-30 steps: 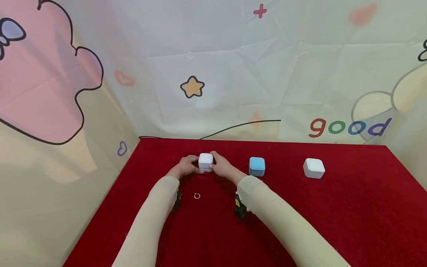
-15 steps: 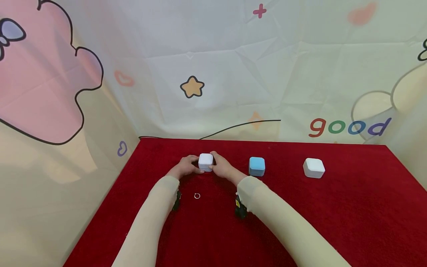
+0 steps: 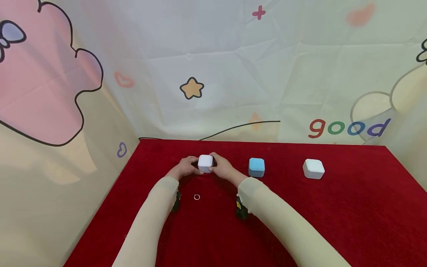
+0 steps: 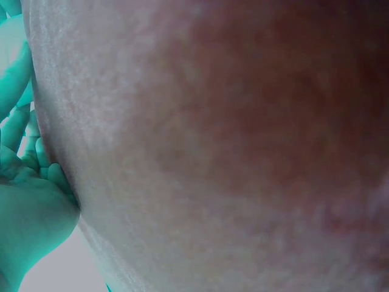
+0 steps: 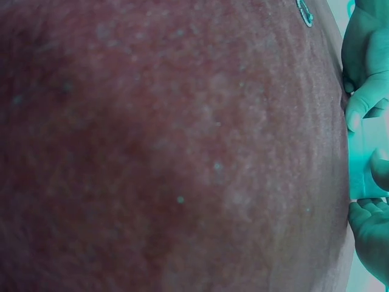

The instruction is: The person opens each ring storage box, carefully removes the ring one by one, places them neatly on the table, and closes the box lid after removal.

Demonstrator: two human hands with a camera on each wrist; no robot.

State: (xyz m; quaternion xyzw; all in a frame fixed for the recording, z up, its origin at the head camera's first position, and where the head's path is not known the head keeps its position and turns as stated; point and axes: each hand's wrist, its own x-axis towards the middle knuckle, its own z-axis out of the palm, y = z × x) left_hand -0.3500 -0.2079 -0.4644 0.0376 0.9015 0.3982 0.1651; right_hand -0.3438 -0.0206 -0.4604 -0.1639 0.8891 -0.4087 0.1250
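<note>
A small white box (image 3: 205,163) with rounded corners, like a small jewellery box, stands between the two hands on the red cloth. The left hand (image 3: 185,166) grips its left side with thumb and fingers. From the right, the right hand (image 3: 222,167) pinches it, thumb toward the near side and a finger behind. In the right wrist view the box (image 5: 360,159) shows teal-tinted at the right edge, partly covered by fingers. A small silver ring (image 3: 197,197) lies on the cloth nearer the person, between the forearms. The left wrist view shows mostly blurred cloth and part of a hand (image 4: 36,213).
To the right stand a light blue box (image 3: 256,167) and another white box (image 3: 313,169). Red cloth (image 3: 213,237) covers the table. A printed curtain (image 3: 230,74) hangs behind it and along the sides. Dark devices (image 3: 241,208) are worn under the wrists.
The head view has shifted very slightly, so everything sits a few pixels lower. Both hands keep their hold on the white box at the same spot.
</note>
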